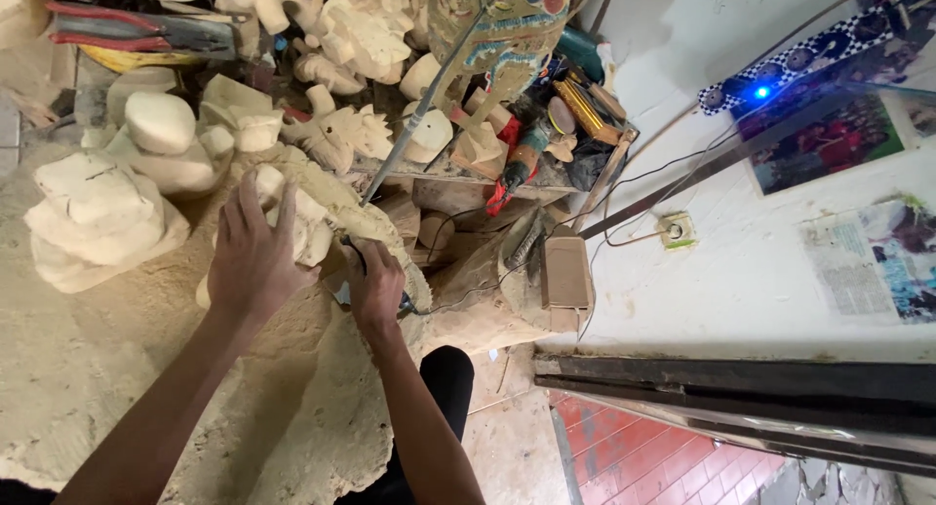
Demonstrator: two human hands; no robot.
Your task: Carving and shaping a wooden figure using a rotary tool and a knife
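From the head camera, your left hand (255, 256) lies spread flat on the pale wood carving (312, 213). Your right hand (375, 286), just beside it, is closed around a corded power tool (343, 244). Brace the carving firmly, and keep the cable (444, 300) clear of it.

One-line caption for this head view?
Left hand steadies a pale wood carving while right hand grips a corded tool against it.
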